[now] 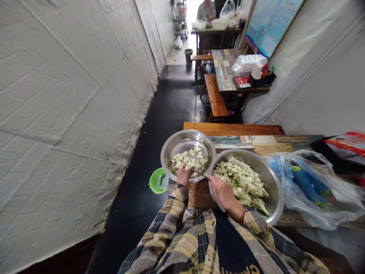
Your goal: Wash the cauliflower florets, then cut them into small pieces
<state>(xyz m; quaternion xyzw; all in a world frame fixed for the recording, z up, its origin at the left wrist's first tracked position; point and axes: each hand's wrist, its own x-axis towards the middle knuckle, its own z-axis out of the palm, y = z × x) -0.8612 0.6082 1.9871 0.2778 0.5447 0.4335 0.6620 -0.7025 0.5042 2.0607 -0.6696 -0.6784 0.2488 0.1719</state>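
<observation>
Two hands: the right hand [224, 193] is closed round a thin knife [197, 171], its handle mostly hidden in the fist; the left hand [184, 176] is bent in at the blade, and whether its fingers pinch a piece I cannot tell.
Knife: the blade runs from the right fist towards the left fingertips, over the near part of the smaller basin; its far end is hard to separate from the pieces behind.
Smaller basin [164, 156]: beneath and beyond the left hand, which covers some of the near rim.
Cut cauliflower [198, 153]: scattered in that basin, just past the left fingers; those pieces nearest the hand are partly hidden.
Larger basin [276, 192]: beside the right hand, its near-left rim covered by hand and forearm.
Heaped cauliflower [242, 179]: in the larger basin, to the right of the knife grip; the lower layers are out of sight.
Green bin [154, 182]: low to the left of the left hand, partly cut off by the table.
Plastic bag [336, 213]: well right of the grip, holding long blue-wrapped things [305, 184], perhaps vegetables, blurred by the film.
Far person [205, 12]: well beyond both hands, cropped by the top edge.
</observation>
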